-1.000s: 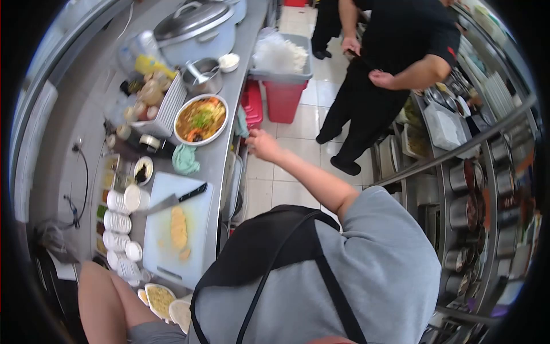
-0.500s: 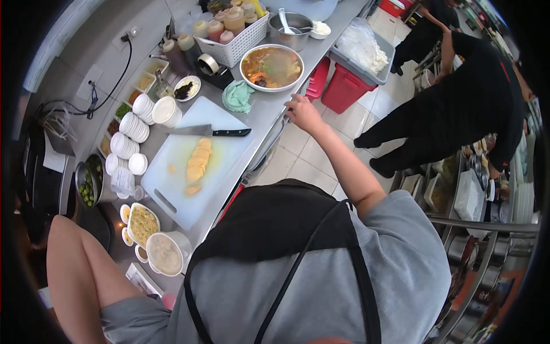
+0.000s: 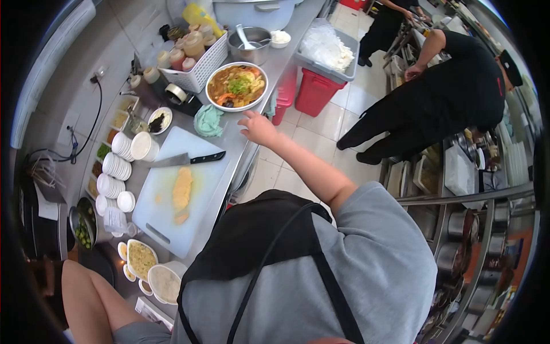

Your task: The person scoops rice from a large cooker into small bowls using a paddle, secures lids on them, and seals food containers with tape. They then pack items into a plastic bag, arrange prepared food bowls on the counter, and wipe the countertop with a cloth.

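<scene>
My right hand (image 3: 260, 127) is stretched over the counter's edge, beside the bowl of soup (image 3: 237, 86). Its fingers are apart, slightly bent, and hold nothing visible. Chopped greens lie on top of the soup. A crumpled green cloth (image 3: 208, 121) is left of this hand. On the white cutting board (image 3: 163, 215) lie a row of yellow slices (image 3: 183, 189) and a knife (image 3: 192, 159) with a black handle. My left arm (image 3: 94, 292) is bent at the lower left, and its hand is out of view.
White lids (image 3: 118, 166) stand stacked by the wall, near a tub (image 3: 144, 147). A basket of sauce bottles (image 3: 200, 70) and a steel pot (image 3: 250, 49) stand behind the soup. A red bin (image 3: 318, 92) is on the floor. A co-worker in black (image 3: 438, 94) bends at the right.
Chopped greens now show on the soup, and the haze over it is gone. The view has shifted, so the counter sits further left. My right hand stays near the bowl.
</scene>
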`<state>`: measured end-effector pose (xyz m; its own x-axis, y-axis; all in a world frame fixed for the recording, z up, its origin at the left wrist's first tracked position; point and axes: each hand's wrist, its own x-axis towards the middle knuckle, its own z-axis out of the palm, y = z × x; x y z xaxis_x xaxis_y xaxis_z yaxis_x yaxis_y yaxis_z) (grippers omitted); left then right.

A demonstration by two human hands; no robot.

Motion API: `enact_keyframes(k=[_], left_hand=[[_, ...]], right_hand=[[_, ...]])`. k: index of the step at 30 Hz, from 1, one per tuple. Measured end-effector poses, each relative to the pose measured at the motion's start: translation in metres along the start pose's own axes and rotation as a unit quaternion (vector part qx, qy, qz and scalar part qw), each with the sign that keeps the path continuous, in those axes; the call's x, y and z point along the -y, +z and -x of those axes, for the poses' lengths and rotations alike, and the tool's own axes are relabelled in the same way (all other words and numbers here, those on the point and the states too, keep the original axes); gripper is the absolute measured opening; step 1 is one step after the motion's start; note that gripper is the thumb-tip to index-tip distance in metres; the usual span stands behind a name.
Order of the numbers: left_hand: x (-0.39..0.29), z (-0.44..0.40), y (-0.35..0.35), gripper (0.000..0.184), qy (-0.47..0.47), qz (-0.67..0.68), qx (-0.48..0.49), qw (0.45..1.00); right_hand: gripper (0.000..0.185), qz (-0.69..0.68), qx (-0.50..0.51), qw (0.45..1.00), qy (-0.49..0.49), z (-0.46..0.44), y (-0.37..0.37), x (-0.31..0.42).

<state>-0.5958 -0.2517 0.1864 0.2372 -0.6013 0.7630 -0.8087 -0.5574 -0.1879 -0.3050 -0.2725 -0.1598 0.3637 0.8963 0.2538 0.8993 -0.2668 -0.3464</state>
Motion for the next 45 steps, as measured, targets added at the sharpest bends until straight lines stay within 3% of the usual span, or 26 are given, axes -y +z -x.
enact_keyframes(k=[12, 15, 18, 20, 22, 23, 24, 25, 27, 30, 32, 35, 39, 44, 45], left_hand=[[-0.005, -0.009, -0.020, 0.030, 0.016, -0.093, -0.034, 0.995], [-0.019, -0.014, -0.044, 0.030, 0.016, -0.226, -0.118, 0.967], [-0.031, -0.007, -0.063, 0.029, -0.018, -0.394, -0.259, 0.882], [-0.029, 0.012, -0.072, 0.029, -0.102, -0.480, -0.343, 0.801], [-0.017, 0.052, -0.081, 0.029, -0.247, -0.509, -0.392, 0.726], [-0.012, 0.080, -0.088, 0.033, -0.341, -0.504, -0.353, 0.710], [-0.002, 0.106, -0.091, 0.028, -0.393, -0.427, -0.408, 0.704], [0.007, 0.129, -0.097, 0.027, -0.450, -0.432, -0.412, 0.664], [0.029, 0.175, -0.120, 0.028, -0.472, -0.381, -0.450, 0.656], [0.061, 0.189, -0.152, 0.027, -0.503, -0.464, -0.359, 0.636], [0.073, 0.186, -0.171, 0.023, -0.515, -0.307, -0.431, 0.674], [0.076, 0.153, -0.172, 0.018, -0.487, -0.255, -0.468, 0.692], [0.086, 0.137, -0.176, 0.019, -0.527, -0.340, -0.460, 0.628], [0.100, 0.164, -0.220, 0.028, -0.478, -0.389, -0.403, 0.677], [0.093, 0.144, -0.203, 0.027, -0.525, -0.479, -0.367, 0.601]], right_hand=[[0.025, -0.030, 0.008, 0.998, 0.049, 0.016, -0.004, -0.034], [0.030, -0.016, -0.006, 0.999, 0.029, 0.015, 0.012, -0.044], [0.028, -0.069, 0.003, 0.997, 0.019, 0.018, 0.007, -0.035], [0.027, -0.076, 0.019, 0.997, 0.010, 0.016, 0.009, -0.033], [0.027, -0.086, 0.022, 0.996, 0.003, 0.017, 0.010, -0.032], [0.026, -0.089, 0.021, 0.996, -0.001, 0.018, 0.012, -0.034], [0.026, -0.094, 0.023, 0.995, -0.017, 0.019, 0.013, -0.035], [0.026, -0.114, 0.031, 0.993, 0.004, 0.019, 0.014, -0.037], [0.026, -0.134, 0.047, 0.990, 0.012, 0.018, 0.018, -0.043], [0.027, -0.159, 0.063, 0.985, 0.017, 0.020, 0.025, -0.056], [0.026, -0.163, 0.072, 0.984, 0.007, 0.027, 0.027, -0.059], [0.026, -0.156, 0.064, 0.986, -0.014, 0.034, 0.036, -0.071], [0.025, -0.156, 0.075, 0.985, -0.011, 0.045, 0.034, -0.084], [0.028, -0.130, 0.110, 0.985, 0.021, 0.052, 0.041, -0.100], [0.030, -0.106, 0.101, 0.989, 0.006, 0.058, 0.058, -0.116]])
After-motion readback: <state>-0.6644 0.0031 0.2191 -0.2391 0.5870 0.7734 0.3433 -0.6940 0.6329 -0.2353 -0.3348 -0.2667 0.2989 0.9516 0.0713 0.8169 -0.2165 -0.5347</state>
